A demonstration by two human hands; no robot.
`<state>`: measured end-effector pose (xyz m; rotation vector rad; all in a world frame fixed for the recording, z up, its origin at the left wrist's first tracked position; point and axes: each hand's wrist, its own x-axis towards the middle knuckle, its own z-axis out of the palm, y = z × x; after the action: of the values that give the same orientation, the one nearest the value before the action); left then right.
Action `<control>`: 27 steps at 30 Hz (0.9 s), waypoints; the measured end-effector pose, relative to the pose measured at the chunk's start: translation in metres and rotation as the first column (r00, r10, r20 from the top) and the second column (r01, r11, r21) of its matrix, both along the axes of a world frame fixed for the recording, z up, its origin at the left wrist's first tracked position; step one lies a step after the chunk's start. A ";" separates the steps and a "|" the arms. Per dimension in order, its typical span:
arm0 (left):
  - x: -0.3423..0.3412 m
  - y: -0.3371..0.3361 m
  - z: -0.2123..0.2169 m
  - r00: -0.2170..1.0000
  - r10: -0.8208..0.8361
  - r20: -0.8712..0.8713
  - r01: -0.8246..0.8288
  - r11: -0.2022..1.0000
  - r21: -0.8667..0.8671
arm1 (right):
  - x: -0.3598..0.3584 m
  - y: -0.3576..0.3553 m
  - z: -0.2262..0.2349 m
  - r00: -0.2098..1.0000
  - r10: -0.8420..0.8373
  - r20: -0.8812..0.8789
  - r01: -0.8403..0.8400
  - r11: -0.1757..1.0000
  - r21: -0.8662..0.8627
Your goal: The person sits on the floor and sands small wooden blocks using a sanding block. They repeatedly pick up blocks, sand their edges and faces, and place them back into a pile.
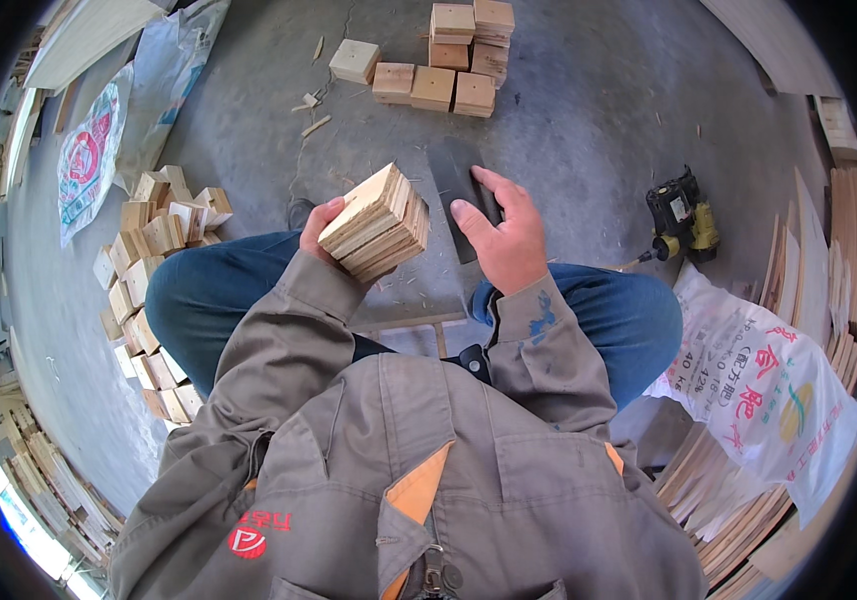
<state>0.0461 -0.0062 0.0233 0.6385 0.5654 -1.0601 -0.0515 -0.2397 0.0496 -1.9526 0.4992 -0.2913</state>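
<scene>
My left hand (323, 228) is closed around a thick stack of squarish wooden pieces (377, 222), held tilted above my lap with its layered edges turned toward the right. Just right of the stack, my right hand (511, 238) grips a dark grey, flat, oblong block (455, 190) between thumb and fingers. That block is smeared by motion, so its exact kind is unclear. A small gap separates it from the stack. Most of my left fingers are hidden behind the wood.
Wooden blocks (433, 88) are stacked on the concrete floor ahead. A larger heap of blocks (139, 245) lies beside my left knee. On the right are a black and yellow power tool (684, 212), a white printed sack (749, 385) and long wooden strips (849, 240).
</scene>
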 end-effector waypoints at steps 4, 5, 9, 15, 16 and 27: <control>0.001 0.003 -0.006 0.999 -0.037 0.032 0.036 0.999 0.009 | 0.003 0.005 0.003 1.000 0.024 0.001 -0.024 1.000 -0.013; 0.002 0.006 -0.009 0.995 -0.077 0.058 0.079 0.996 -0.033 | 0.003 0.006 0.000 1.000 0.023 -0.004 -0.023 0.999 -0.022; -0.001 -0.002 0.001 0.999 -0.022 0.027 0.021 0.999 0.024 | 0.001 0.001 -0.007 1.000 0.000 -0.025 -0.003 0.993 -0.117; -0.001 -0.004 0.000 1.000 0.019 -0.022 -0.018 0.998 0.067 | -0.002 -0.016 -0.005 0.991 -0.103 0.084 0.123 0.950 -0.287; 0.000 -0.002 -0.002 1.000 0.001 -0.012 0.000 0.998 0.059 | -0.001 -0.017 -0.006 0.994 -0.086 0.060 0.096 0.978 -0.186; -0.006 -0.009 -0.003 0.999 -0.018 0.033 0.018 1.000 0.020 | 0.009 0.018 -0.020 0.998 0.065 0.026 -0.070 0.971 0.227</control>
<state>0.0399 -0.0154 0.0205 0.6781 0.5428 -1.0604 -0.0426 -0.2220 0.0298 -1.7381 0.4332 -0.1996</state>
